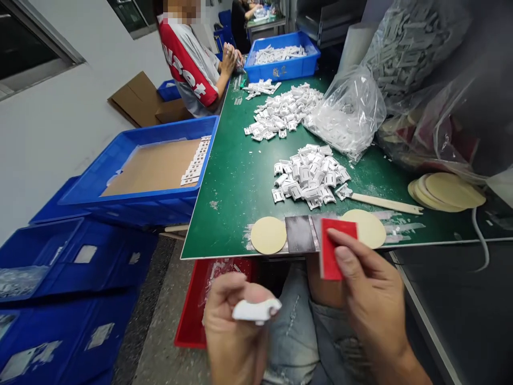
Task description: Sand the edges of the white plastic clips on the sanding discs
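My left hand (238,326) pinches a small white plastic part (256,310) below the table's front edge. To its right, my right hand (371,289) grips a red rectangular pad (332,251) between thumb and fingers. The pad and the white part are apart. Beyond my hands, a round cream disc (268,235), a dark grey sheet (300,234) and another cream disc (365,229) lie along the edge of the green table (228,176). A heap of white parts (308,174) sits behind them.
A wooden-handled brush (385,203) lies beside the heap. Stacked discs (449,191) and a plastic bag (348,115) are at right. A blue tray (140,198) stands left, a red bin (192,315) below. Another person (196,64) works at the far left side.
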The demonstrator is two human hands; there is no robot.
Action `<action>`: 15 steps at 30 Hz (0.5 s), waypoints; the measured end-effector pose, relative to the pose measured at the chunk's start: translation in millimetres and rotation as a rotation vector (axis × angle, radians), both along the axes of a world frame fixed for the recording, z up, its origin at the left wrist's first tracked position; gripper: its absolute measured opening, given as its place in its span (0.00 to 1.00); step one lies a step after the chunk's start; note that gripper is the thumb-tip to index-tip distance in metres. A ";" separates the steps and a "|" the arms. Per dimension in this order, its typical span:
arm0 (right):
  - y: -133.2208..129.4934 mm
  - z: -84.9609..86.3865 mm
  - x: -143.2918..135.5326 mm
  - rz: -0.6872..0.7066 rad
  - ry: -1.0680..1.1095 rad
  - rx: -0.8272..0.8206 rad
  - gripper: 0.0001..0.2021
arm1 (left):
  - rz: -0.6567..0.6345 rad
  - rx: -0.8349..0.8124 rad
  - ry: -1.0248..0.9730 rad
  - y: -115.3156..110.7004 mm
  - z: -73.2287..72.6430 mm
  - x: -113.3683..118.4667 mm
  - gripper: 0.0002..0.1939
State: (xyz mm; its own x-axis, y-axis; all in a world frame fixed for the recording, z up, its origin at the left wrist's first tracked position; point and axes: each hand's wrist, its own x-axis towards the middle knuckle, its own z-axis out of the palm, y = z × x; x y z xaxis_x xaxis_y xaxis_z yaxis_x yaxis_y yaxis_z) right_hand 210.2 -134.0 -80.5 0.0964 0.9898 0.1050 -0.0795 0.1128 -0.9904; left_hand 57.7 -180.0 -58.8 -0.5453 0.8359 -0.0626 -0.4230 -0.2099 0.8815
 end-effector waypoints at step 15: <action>-3.3 15.6 39.5 0.593 -0.270 0.132 0.07 | -0.499 -0.447 -0.676 5.4 -0.2 11.9 0.17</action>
State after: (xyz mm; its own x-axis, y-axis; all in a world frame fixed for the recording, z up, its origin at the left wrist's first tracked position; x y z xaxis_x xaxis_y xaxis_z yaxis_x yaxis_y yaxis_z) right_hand 249.7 -137.3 -64.9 -0.5076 0.8441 0.1728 0.0839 0.2481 -0.9651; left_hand 69.6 -174.6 -59.0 0.1368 0.7847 -0.6046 -0.8223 0.4303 0.3723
